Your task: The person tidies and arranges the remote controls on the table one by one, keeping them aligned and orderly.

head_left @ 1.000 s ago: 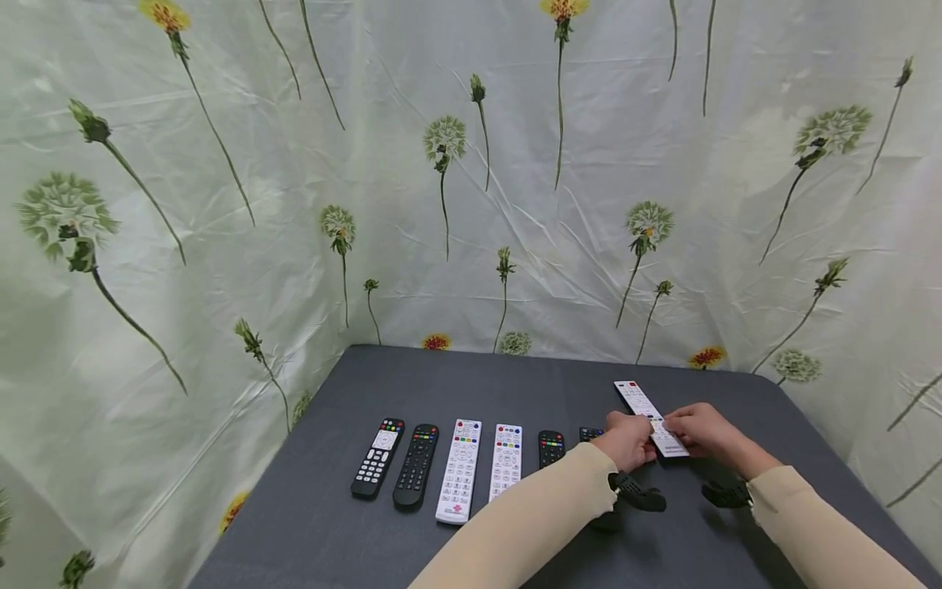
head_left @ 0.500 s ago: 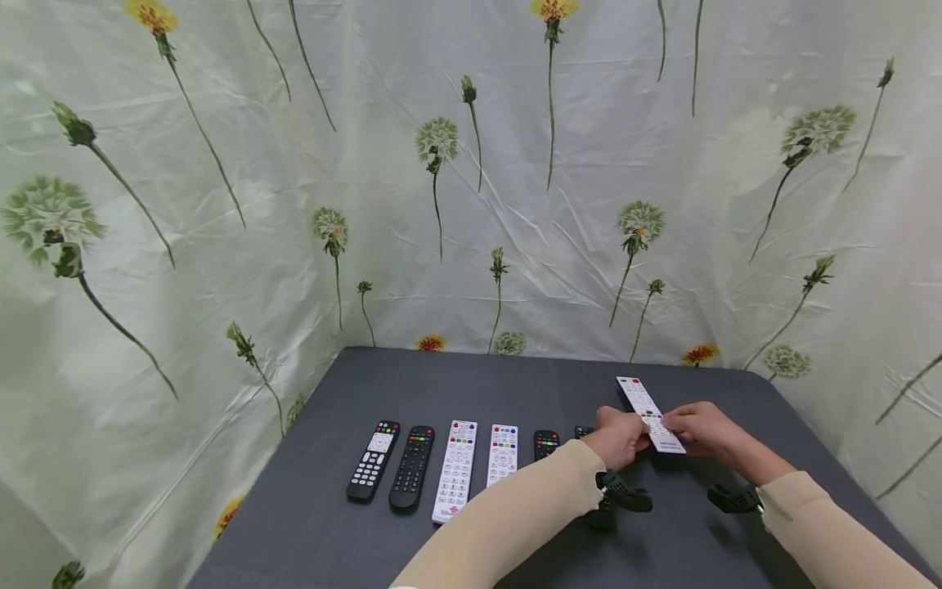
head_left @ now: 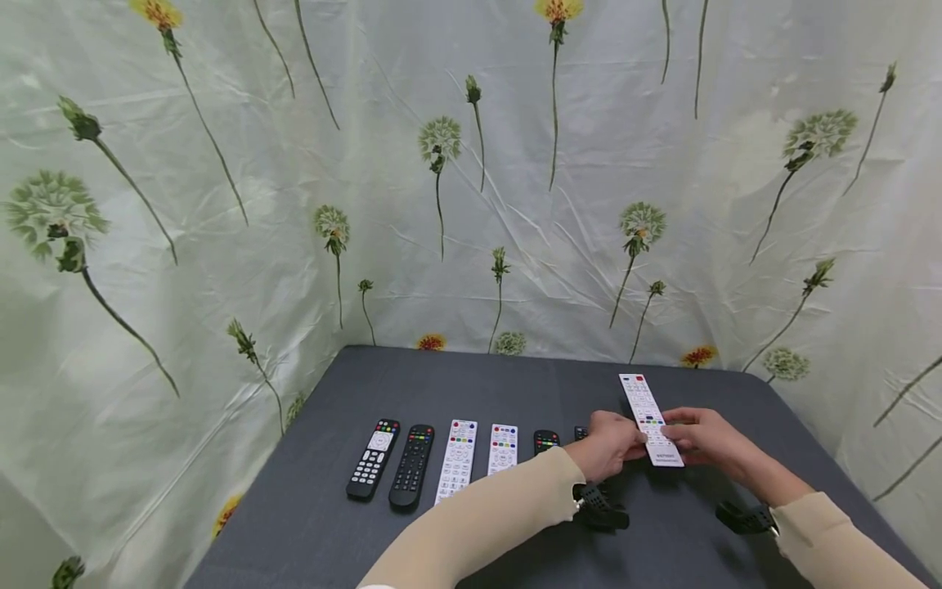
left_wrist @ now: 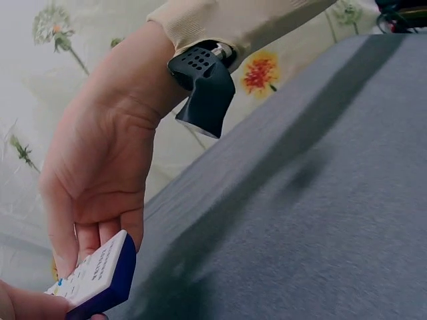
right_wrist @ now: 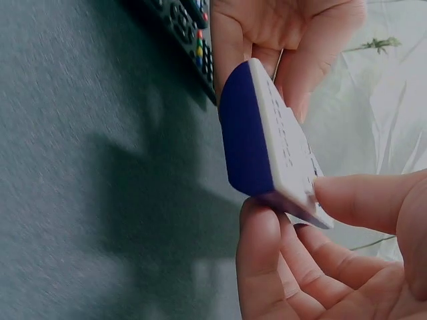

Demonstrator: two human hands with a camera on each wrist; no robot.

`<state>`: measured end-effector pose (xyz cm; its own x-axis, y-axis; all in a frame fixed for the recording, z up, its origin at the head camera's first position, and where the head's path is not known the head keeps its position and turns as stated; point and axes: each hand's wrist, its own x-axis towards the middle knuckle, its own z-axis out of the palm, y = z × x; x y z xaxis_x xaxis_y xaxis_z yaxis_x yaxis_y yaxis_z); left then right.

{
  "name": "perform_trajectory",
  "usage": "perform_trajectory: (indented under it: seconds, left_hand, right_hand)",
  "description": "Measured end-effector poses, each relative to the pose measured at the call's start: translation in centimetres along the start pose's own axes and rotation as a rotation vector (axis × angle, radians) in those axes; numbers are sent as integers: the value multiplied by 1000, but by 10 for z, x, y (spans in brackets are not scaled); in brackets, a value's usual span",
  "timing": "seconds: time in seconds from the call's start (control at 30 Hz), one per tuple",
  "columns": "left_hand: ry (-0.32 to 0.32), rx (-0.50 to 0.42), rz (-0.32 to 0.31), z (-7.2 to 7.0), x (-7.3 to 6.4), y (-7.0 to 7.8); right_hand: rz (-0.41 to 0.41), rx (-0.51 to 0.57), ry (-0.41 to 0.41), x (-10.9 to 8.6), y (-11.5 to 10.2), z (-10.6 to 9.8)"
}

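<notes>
A long white remote control [head_left: 643,404] with a dark blue underside is held between both hands over the right part of the table. My left hand [head_left: 609,440] grips its left edge near the close end, thumb on top and fingers beneath. On the other edge, my right hand [head_left: 708,438] pinches it between thumb and fingers. The right wrist view shows the blue end of the remote [right_wrist: 248,137] tilted above the dark surface, its shadow below. Small printed letters mark the white face of the remote [left_wrist: 100,270] in the left wrist view.
On the grey table [head_left: 471,380] lies a row of remotes: a black one with white keys [head_left: 374,460], a black one [head_left: 412,468], two white ones [head_left: 456,460] and a black one [head_left: 546,440]. Another dark remote [head_left: 580,431] is mostly hidden by the left arm. A flowered curtain hangs behind.
The white remote has turned to point more straight away from me, and its near end has come closer. Both hands have shifted slightly with it, still gripping it.
</notes>
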<state>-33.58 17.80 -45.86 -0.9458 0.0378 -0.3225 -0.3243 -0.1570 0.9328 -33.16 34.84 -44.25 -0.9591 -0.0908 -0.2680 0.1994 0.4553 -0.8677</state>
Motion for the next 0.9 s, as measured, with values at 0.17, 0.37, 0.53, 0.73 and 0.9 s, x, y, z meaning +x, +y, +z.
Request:
perform_trajectory:
  seconds: [0.17,0.37,0.53,0.73,0.9]
  left_hand:
    - [-54,-2,5,-8,-5,-6]
    - [-121,-16,5,-16,-13,-10]
    - [-120,28,-17,-22,-22,-11]
    - [-101,55,-55,-30,-36,-11]
    - [-124,22,-71,-38,-44,-13]
  right_hand:
    - [6,16,-21,-8,6,4]
    - [11,48,-51,-17,8,6]
    - [10,105,-110,-25,13,9]
    - [17,140,-141,-34,20,19]
    - [44,159,-157,-39,23,30]
